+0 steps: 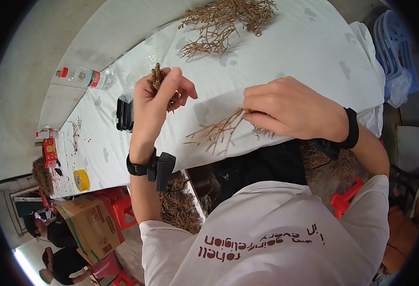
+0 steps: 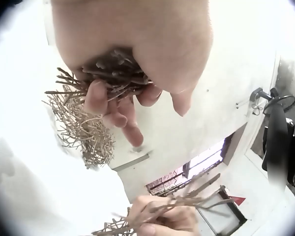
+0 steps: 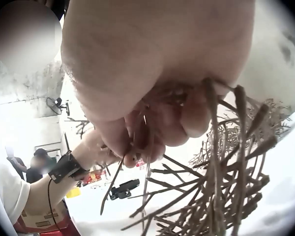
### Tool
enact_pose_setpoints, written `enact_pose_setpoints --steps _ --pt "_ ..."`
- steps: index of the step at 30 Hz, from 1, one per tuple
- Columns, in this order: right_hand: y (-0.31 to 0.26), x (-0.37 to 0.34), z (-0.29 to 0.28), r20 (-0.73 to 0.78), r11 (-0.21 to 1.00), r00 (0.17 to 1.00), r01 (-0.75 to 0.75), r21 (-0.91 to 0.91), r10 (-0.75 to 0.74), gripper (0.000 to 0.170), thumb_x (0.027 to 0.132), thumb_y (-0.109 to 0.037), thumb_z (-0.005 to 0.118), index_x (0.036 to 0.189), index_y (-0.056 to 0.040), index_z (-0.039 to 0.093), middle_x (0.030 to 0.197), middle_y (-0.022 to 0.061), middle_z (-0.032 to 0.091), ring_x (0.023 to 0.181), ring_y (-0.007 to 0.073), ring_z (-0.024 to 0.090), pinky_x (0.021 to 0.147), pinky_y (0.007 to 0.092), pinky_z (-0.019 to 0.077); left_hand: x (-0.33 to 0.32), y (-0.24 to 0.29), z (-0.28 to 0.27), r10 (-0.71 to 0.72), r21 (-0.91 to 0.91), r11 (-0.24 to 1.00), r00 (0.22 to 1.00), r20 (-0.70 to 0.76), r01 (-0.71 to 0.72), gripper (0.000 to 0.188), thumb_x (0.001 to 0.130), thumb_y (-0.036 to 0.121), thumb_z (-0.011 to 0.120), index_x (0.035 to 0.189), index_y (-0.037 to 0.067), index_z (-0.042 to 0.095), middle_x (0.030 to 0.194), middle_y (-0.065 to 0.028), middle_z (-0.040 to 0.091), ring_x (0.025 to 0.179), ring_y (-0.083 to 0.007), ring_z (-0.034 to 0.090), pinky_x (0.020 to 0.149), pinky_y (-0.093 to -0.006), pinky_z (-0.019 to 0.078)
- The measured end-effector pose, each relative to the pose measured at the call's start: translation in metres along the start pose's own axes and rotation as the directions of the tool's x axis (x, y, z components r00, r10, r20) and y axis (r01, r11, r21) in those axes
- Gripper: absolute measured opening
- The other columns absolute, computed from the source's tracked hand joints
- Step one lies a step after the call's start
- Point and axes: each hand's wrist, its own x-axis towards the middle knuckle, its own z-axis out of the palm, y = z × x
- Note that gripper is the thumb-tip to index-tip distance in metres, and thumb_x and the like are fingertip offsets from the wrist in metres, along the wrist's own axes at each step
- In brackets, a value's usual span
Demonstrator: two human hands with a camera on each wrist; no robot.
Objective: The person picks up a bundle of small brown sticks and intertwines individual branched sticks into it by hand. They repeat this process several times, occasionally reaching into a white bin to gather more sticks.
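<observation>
Holding a bundle of short twigs [image 2: 118, 73] against the palm of the left hand [image 1: 152, 102], raised over the counter [image 1: 314, 57]. Bent round that bundle with some of the left fingers [image 2: 132, 133], though loosely rather than in a tight fist, and leaving a clear gap between the thumb and the nearest fingertips. Pinching a branched sprig [image 1: 224, 126] by its stem with the thumb and fingers of the right hand [image 1: 290, 107], narrowly, with hardly any space between. Pointing the forked ends of the sprig toward the left hand, near the front edge of the counter; hard to tell whether touching the surface. Also showing, close by the curled right fingers, more thick-ended twigs [image 3: 216, 182], too overlapped to tell whether gripped in the palm. Lying well beyond both hands at the far side of the counter, in a tangled heap of branching twigs [image 1: 252, 16]. Close beside the left wrist, a black device [image 1: 123, 114]; farther left, a clear bottle with a red cap [image 1: 83, 76] and a roll of yellow tape [image 1: 86, 180].
</observation>
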Motion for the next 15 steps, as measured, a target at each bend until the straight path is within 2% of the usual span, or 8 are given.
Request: enact_pose_setpoints --steps 1,4,5,8,9,12,13,15 --pt "-0.002 0.000 -0.001 0.000 1.000 1.000 0.000 0.002 0.000 0.018 0.086 -0.010 0.065 0.075 0.0005 0.056 0.076 0.0141 0.055 0.063 0.0348 0.055 0.057 0.0422 0.0410 0.000 0.000 0.003 -0.002 0.001 1.000 1.000 0.000 0.002 0.017 0.094 0.009 0.071 0.082 0.000 0.064 0.075 -0.0052 0.070 0.061 -0.0061 0.051 0.054 -0.0218 0.0389" --pt "-0.007 0.004 -0.005 0.158 0.994 0.982 -0.104 -0.023 0.107 0.022 0.087 -0.012 0.064 0.073 0.0010 0.055 0.068 0.0147 0.054 0.063 0.0353 0.055 0.057 0.0422 0.0413 -0.001 -0.003 0.025 0.059 0.001 0.998 0.993 0.107 -0.060 0.025 0.088 0.006 0.076 0.074 0.004 0.055 0.083 -0.0077 0.071 0.063 -0.0056 0.051 0.055 -0.0222 0.0394" --pt "-0.007 0.006 -0.005 0.158 0.994 0.982 -0.104 -0.023 0.106 0.022 0.087 -0.012 0.064 0.073 0.0010 0.055 0.068 0.0147 0.054 0.063 0.0353 0.055 0.057 0.0422 0.0413 -0.002 -0.007 0.030 0.060 0.002 0.998 0.992 0.106 -0.061 0.025 0.088 0.006 0.076 0.074 0.004 0.055 0.083 -0.0077 0.071 0.063 -0.0056 0.051 0.055 -0.0222 0.0394" --pt "0.000 0.010 -0.005 0.174 0.981 0.970 -0.183 0.061 0.170 0.023 0.088 -0.013 0.064 0.073 0.0028 0.056 0.065 0.0143 0.054 0.057 0.0312 0.053 0.055 0.0393 0.0405 -0.006 -0.028 0.045 0.158 0.025 0.985 0.953 0.260 -0.170 0.040 0.083 0.006 0.081 0.071 0.009 0.043 0.089 -0.0092 0.072 0.068 -0.0048 0.053 0.058 -0.0208 0.0417" --pt "0.001 0.009 -0.006 0.174 0.981 0.970 -0.185 0.061 0.172 0.023 0.088 -0.013 0.064 0.073 0.0028 0.056 0.065 0.0143 0.054 0.057 0.0312 0.053 0.055 0.0393 0.0405 -0.007 -0.030 0.047 0.157 0.024 0.985 0.952 0.262 -0.169 0.040 0.083 0.006 0.081 0.071 0.009 0.043 0.089 -0.0092 0.072 0.068 -0.0048 0.053 0.058 -0.0208 0.0417" --pt "0.002 0.009 -0.009 0.199 0.931 0.950 -0.283 0.232 0.240 0.023 0.089 -0.014 0.065 0.075 0.0044 0.060 0.062 0.0115 0.055 0.053 0.0222 0.049 0.053 0.0349 0.0387 -0.011 -0.029 0.054 0.059 0.134 0.986 0.966 0.251 -0.096 0.051 0.079 0.006 0.085 0.072 0.012 0.035 0.088 -0.0096 0.071 0.070 -0.0052 0.056 0.060 -0.0198 0.0435" --pt "0.003 0.010 -0.008 0.201 0.930 0.950 -0.283 0.233 0.239 0.023 0.089 -0.014 0.065 0.075 0.0044 0.060 0.062 0.0115 0.055 0.053 0.0222 0.049 0.053 0.0349 0.0387 -0.012 -0.028 0.055 0.058 0.134 0.987 0.967 0.249 -0.093 0.051 0.079 0.006 0.085 0.072 0.012 0.035 0.088 -0.0096 0.071 0.070 -0.0052 0.056 0.060 -0.0198 0.0435" --pt "0.005 0.010 -0.007 0.197 0.911 0.948 -0.299 0.283 0.250 0.023 0.090 -0.015 0.066 0.079 0.0050 0.063 0.062 0.0093 0.056 0.053 0.0173 0.047 0.053 0.0328 0.0380 -0.012 -0.026 0.059 -0.048 0.050 0.998 0.969 0.241 0.037 0.050 0.080 0.005 0.084 0.073 0.012 0.035 0.089 -0.0100 0.070 0.074 -0.0082 0.059 0.066 -0.0215 0.0474"
